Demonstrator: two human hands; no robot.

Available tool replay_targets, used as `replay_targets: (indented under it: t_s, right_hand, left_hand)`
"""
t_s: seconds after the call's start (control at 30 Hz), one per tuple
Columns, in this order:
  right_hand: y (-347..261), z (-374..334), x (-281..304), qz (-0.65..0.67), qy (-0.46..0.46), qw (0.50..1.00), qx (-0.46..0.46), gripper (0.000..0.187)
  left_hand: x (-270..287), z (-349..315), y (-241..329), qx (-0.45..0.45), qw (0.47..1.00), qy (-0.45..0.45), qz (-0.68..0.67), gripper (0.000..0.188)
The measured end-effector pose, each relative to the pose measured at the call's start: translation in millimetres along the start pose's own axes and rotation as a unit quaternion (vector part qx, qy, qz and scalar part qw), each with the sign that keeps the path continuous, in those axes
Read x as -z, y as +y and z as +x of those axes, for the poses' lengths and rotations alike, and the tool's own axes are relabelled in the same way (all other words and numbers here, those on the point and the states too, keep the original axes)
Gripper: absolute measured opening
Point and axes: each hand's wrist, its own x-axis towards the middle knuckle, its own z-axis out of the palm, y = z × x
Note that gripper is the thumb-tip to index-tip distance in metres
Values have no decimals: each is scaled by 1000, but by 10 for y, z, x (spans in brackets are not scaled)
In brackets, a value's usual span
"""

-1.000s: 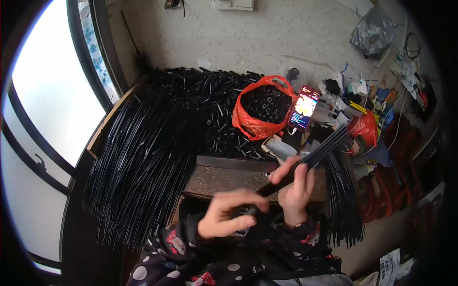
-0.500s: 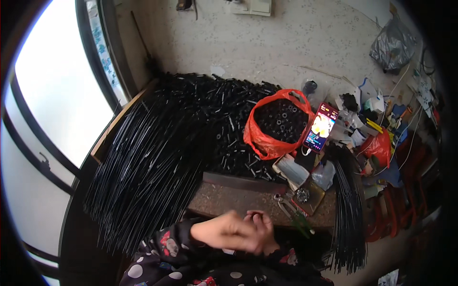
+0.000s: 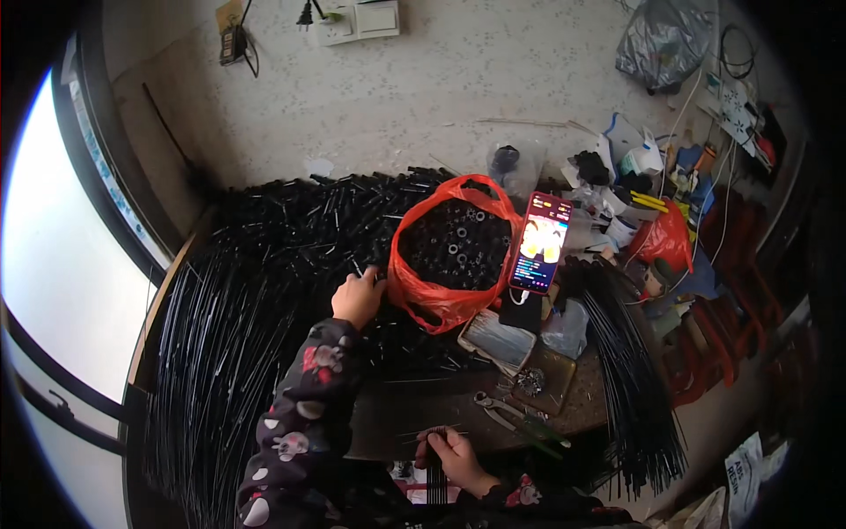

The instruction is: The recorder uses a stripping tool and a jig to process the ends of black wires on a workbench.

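Observation:
My left hand [image 3: 356, 298] reaches into the heap of short black tube pieces [image 3: 300, 212], just left of a red plastic bag [image 3: 407, 286]. Its fingers are curled down among the pieces, and what they pinch is hidden. Close to my body, my right hand [image 3: 456, 460] is closed round a small bundle of thin black rods [image 3: 436, 483] that hang downward. The red bag stands open and holds many small black ring-like parts [image 3: 454, 242].
Long black rods [image 3: 211, 370] cover the left side, with another bundle [image 3: 630, 397] at the right. A lit phone [image 3: 539, 242] stands beside the bag. Pliers [image 3: 511, 414], an open box [image 3: 498, 339] and a tray [image 3: 555, 388] lie at the front right.
My hands, together before my body earlier, have parted. The left has gone forward to the tube heap; the right stays near me, with a rod bundle now visible in it. The view has shifted.

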Motion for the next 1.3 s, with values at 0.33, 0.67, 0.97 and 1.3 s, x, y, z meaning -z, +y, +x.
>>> replay_targets:
  t_s: [0.33, 0.67, 0.97, 1.3]
  right_hand:
    - [-46, -94, -32, 106, 11, 994, -24, 19]
    - [-28, -296, -330, -30, 75, 996, 45, 19]
    - [168, -186, -89, 38, 54, 997, 34, 18]
    - [90, -181, 67, 122, 66, 990, 13, 18]
  left_hand:
    - [-29, 80, -372, -271, 956, -10, -109, 12]
    - [291, -691, -475, -112, 975, -80, -176, 32]
    - [-233, -792, -442, -145, 981, -57, 114, 20]
    - [-191, -722, -407, -173, 980, -82, 55, 16]
